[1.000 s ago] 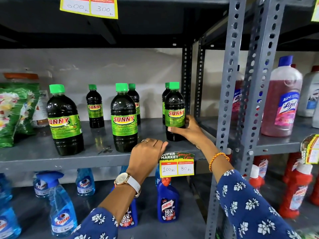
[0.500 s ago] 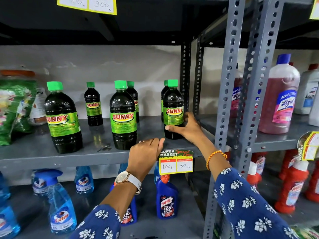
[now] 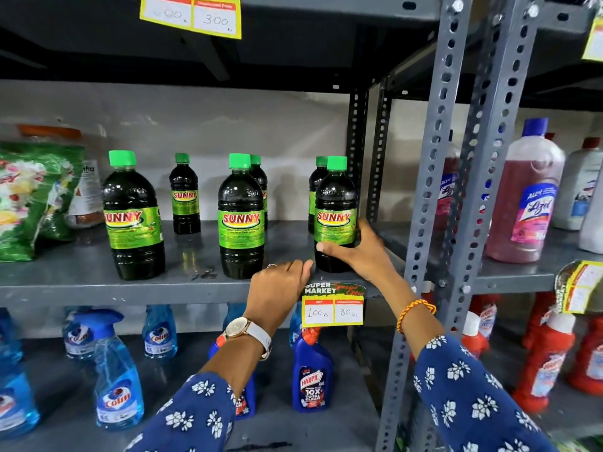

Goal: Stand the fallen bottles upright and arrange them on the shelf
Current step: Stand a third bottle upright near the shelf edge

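Several dark Sunny bottles with green caps stand upright on the grey shelf [image 3: 81, 285]. Three large ones are in front: a left bottle [image 3: 132, 216], a middle bottle [image 3: 240, 216] and a right bottle [image 3: 334, 210]. Smaller ones stand behind, such as the back bottle [image 3: 184, 194]. My right hand [image 3: 362, 256] grips the lower part of the right bottle, thumb across its front. My left hand [image 3: 277, 288] rests with curled fingers on the shelf's front edge, just left of that bottle and holding nothing.
A yellow price tag [image 3: 332, 305] hangs from the shelf edge under the right bottle. A green packet [image 3: 29, 197] lies at the far left. A perforated steel upright [image 3: 434, 190] stands to the right. Blue spray bottles [image 3: 117, 380] and Harpic bottles [image 3: 311, 376] fill the shelf below.
The right hand has stayed on the right bottle and the left hand on the shelf edge. Only the view has shifted slightly.
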### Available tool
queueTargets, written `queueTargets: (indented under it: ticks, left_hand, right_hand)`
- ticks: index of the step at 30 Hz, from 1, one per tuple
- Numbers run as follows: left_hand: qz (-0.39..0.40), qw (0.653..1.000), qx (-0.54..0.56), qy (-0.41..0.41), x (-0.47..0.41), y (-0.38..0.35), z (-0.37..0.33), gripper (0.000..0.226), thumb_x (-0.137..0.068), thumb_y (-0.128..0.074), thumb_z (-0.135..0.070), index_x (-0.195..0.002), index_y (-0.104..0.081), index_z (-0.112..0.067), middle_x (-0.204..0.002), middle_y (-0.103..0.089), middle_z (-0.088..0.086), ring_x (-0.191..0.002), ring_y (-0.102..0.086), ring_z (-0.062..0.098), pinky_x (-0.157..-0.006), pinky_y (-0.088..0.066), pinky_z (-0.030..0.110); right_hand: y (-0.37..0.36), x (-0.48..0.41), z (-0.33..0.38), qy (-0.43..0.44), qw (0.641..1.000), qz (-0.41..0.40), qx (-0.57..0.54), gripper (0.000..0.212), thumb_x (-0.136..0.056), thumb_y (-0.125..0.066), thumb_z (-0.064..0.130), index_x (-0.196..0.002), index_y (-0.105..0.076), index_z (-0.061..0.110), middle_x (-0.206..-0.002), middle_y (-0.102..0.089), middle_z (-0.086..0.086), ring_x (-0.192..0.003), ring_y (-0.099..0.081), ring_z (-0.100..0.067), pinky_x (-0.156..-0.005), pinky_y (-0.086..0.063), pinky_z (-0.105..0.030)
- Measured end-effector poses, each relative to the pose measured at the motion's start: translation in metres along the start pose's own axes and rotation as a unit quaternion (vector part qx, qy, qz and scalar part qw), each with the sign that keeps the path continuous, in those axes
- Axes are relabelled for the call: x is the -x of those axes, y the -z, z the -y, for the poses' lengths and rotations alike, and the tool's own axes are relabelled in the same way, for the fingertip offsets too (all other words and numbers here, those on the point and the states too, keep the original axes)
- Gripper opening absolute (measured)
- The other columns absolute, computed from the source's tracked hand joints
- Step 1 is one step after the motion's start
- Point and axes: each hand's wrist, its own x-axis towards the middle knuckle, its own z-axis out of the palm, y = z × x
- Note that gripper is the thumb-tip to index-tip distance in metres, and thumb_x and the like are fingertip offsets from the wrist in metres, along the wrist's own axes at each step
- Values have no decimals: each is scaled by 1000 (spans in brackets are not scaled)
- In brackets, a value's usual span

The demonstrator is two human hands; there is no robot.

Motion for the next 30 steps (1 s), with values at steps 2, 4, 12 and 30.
queueTargets:
  ticks: [2,4,12,30]
  left_hand:
    - [4,1000,0,1,1,1,0,40,-89,-43,-29,-54,-52,-14,-43,-51,1,-31,-47,21,-36,-21,17]
    - [8,1000,-2,5,0,2,0,40,-89,-43,-29,-53,-52,-14,-42,-51,1,-30,-46,21,-37,-20,17]
    - [9,1000,4,9,0,0,0,39,-89,-45,-28,-53,-52,-14,-41,-49,3,-30,-45,23,-35,-21,17]
    - [46,998,31,28,0,5,0,39,-91,-42,-28,-58,-57,-13,-47,-55,3,-36,-51,23,-34,-28,20]
  right_hand:
    - [2,6,2,13,1000,-6,-4,69,-62,-83,38,-119,-47,23,-105,-62,9,-98,-58,-7,-84,-43,-22]
    - [3,9,4,20,1000,-8,-1,67,-62,-84,37,-117,-48,24,-103,-62,10,-94,-58,-5,-82,-43,-20]
    - [5,12,3,33,999,-13,6,58,-64,-83,34,-108,-45,27,-91,-59,19,-82,-53,13,-58,-39,4]
    - [-1,11,4,49,997,-36,52,69,-66,-79,41,-121,-44,19,-104,-56,8,-97,-56,-9,-79,-39,-21]
